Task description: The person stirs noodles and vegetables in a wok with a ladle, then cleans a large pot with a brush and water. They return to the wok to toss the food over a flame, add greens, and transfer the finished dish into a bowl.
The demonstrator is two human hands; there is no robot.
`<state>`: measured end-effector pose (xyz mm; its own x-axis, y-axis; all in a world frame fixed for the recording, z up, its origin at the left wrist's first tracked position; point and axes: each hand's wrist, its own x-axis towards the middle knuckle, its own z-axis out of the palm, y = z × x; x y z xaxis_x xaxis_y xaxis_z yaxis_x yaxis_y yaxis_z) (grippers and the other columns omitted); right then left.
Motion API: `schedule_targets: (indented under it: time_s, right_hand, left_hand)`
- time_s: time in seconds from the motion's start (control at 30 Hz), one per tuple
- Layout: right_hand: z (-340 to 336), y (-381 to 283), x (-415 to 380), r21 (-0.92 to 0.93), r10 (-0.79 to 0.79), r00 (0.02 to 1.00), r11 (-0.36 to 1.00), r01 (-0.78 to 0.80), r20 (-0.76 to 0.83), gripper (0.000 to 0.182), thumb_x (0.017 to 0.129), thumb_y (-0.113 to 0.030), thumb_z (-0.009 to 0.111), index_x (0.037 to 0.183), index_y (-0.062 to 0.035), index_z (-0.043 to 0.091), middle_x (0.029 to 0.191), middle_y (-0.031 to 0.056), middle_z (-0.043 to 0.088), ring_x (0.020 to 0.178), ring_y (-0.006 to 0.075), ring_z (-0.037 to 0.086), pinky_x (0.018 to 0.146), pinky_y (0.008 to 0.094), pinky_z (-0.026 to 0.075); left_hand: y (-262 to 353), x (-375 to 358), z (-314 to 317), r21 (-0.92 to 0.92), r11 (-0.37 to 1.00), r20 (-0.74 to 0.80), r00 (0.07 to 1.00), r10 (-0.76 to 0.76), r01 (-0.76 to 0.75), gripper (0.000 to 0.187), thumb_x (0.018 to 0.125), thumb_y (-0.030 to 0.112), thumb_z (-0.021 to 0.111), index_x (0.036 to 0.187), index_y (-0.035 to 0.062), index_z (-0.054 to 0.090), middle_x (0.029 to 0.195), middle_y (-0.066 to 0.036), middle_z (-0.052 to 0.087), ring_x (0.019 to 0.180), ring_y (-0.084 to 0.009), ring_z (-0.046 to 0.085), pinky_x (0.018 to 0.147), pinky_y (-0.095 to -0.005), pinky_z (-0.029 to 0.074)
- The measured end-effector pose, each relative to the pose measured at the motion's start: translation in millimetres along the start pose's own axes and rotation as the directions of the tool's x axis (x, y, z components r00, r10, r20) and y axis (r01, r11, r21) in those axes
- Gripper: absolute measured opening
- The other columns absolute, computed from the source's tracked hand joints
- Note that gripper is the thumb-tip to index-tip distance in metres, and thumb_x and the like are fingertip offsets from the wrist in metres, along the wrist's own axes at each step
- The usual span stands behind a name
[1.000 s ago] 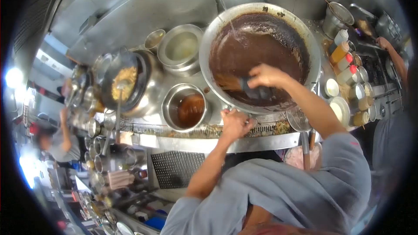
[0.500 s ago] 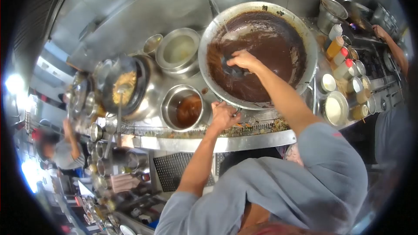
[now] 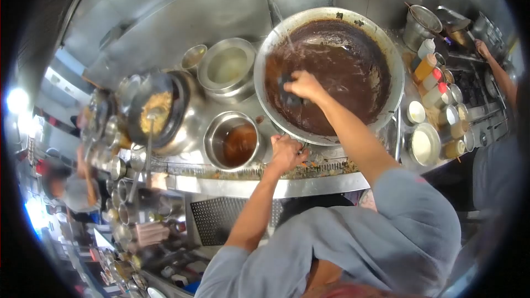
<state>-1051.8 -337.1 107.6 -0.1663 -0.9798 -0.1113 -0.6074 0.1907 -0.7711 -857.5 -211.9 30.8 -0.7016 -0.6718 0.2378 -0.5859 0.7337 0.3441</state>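
A big round metal wok [image 3: 396, 85] has a dark brown, wet inside with liquid in it. My right hand [image 3: 305, 86] is inside it, left of the middle, with closed fingers on a dark, blurred pad-like thing [image 3: 289, 97]. My left hand [image 3: 287, 153] is closed low in front of the wok's near rim, by the counter edge. A small dark part shows at its fingers, but what it grips is hidden. Water runs from a thin tap [image 3: 272, 4] into the wok's left side. Left of my left hand stands a steel pot [image 3: 207, 142] holding reddish-brown liquid.
A pot of pale liquid [image 3: 249, 72] stands behind. Farther left, a black wok [image 3: 178, 107] holds food and a ladle [image 3: 149, 149]. Squeeze bottles [image 3: 425, 68] and small containers [image 3: 426, 143] line the right side. Another person's arm [image 3: 499, 69] reaches in at far right; a person [image 3: 80, 190] stands left.
My right hand and the dark pad-like thing have shifted slightly within the wok. The view has tilted a little, so the counter sits lower. My left hand stays by the near rim.
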Motion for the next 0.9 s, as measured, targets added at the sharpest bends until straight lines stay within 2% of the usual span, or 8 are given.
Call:
schedule_targets:
  time_s: [0.17, 0.23, 0.3, 0.5, 0.63, 0.73, 0.83, 0.9]
  right_hand:
    - [2, 4, -49, -0.01, -0.028, 0.994, 1.0, 0.03, 0.108, 0.057, 0.07, -0.036, 0.072, 0.117, -0.0034, 0.068, 0.115, 0.0259, 0.065, 0.111, 0.0386, 0.063, 0.097, 0.0405, 0.049]
    - [4, 5, 18, 0.119, 0.07, 0.997, 0.991, -0.068, -0.019, 0.046, 0.072, -0.035, 0.069, 0.105, -0.003, 0.071, 0.108, 0.0252, 0.068, 0.103, 0.0398, 0.065, 0.09, 0.0422, 0.052]
    - [26, 7, 60, 0.138, 0.195, 0.963, 0.976, -0.17, -0.187, 0.048, 0.074, -0.033, 0.07, 0.111, -0.0024, 0.067, 0.105, 0.0232, 0.07, 0.099, 0.0361, 0.068, 0.088, 0.0412, 0.053]
    - [44, -11, -28, 0.051, 0.011, 0.995, 0.999, -0.005, -0.103, 0.056, 0.078, -0.036, 0.065, 0.123, -0.003, 0.063, 0.115, 0.0276, 0.065, 0.112, 0.0378, 0.062, 0.098, 0.0425, 0.048]
    - [29, 1, 71, 0.418, 0.282, 0.952, 0.884, -0.211, -0.116, 0.046, 0.077, -0.033, 0.063, 0.11, 0.0, 0.065, 0.108, 0.0274, 0.067, 0.105, 0.0387, 0.065, 0.091, 0.0434, 0.052]
    - [60, -33, 6, 0.208, 0.179, 0.96, 0.969, -0.134, -0.218, 0.051, 0.079, -0.037, 0.062, 0.118, -0.0037, 0.062, 0.112, 0.0283, 0.065, 0.111, 0.0427, 0.061, 0.097, 0.0458, 0.047]
    - [67, -15, -20, 0.186, -0.013, 0.981, 0.981, 0.049, -0.194, 0.048, 0.078, -0.036, 0.065, 0.113, -0.0025, 0.067, 0.111, 0.0269, 0.067, 0.107, 0.0387, 0.064, 0.094, 0.0426, 0.05]
    - [33, -9, 29, 0.445, 0.119, 0.989, 0.893, -0.066, -0.093, 0.039, 0.081, -0.024, 0.067, 0.109, 0.0027, 0.068, 0.101, 0.0205, 0.072, 0.093, 0.0295, 0.071, 0.082, 0.0376, 0.055]
  left_hand:
    - [-5, 3, 3, -0.012, 1.0, -0.108, 0.994, 0.012, -0.014, 0.029, 0.071, 0.034, 0.073, 0.056, 0.0106, 0.065, 0.06, -0.001, 0.061, 0.075, -0.0206, 0.056, 0.085, -0.0442, 0.033]
    - [-5, 1, 3, -0.007, 1.0, -0.075, 0.997, 0.013, -0.013, 0.028, 0.07, 0.034, 0.073, 0.057, 0.0105, 0.066, 0.06, -0.002, 0.061, 0.076, -0.021, 0.056, 0.085, -0.0446, 0.033]
    - [-6, 2, 0, -0.019, 1.0, -0.036, 0.999, -0.005, 0.004, 0.028, 0.071, 0.036, 0.073, 0.06, 0.0105, 0.068, 0.06, -0.003, 0.061, 0.076, -0.022, 0.057, 0.086, -0.0451, 0.033]
    - [-5, 7, -1, 0.036, 0.999, -0.017, 1.0, 0.006, -0.005, 0.028, 0.075, 0.036, 0.071, 0.063, 0.0109, 0.07, 0.063, -0.004, 0.064, 0.077, -0.0217, 0.056, 0.086, -0.0449, 0.032]
    - [-5, 2, -3, 0.009, 1.0, 0.013, 1.0, -0.002, 0.002, 0.028, 0.075, 0.035, 0.07, 0.06, 0.0111, 0.068, 0.064, -0.003, 0.065, 0.074, -0.0216, 0.054, 0.085, -0.0456, 0.032]
    - [-5, 4, 0, -0.047, 0.999, 0.03, 1.0, -0.003, 0.004, 0.028, 0.075, 0.035, 0.071, 0.06, 0.0111, 0.068, 0.062, -0.003, 0.064, 0.075, -0.0215, 0.055, 0.084, -0.0456, 0.031]
    - [-8, 4, 3, -0.051, 0.998, -0.076, 0.997, 0.035, -0.039, 0.028, 0.074, 0.034, 0.071, 0.059, 0.0108, 0.066, 0.06, -0.003, 0.061, 0.073, -0.0221, 0.055, 0.083, -0.0455, 0.031]
    - [-7, 2, 4, -0.006, 0.999, -0.084, 0.996, 0.031, -0.032, 0.029, 0.075, 0.034, 0.071, 0.058, 0.0113, 0.064, 0.059, -0.003, 0.061, 0.074, -0.0225, 0.056, 0.085, -0.0441, 0.033]
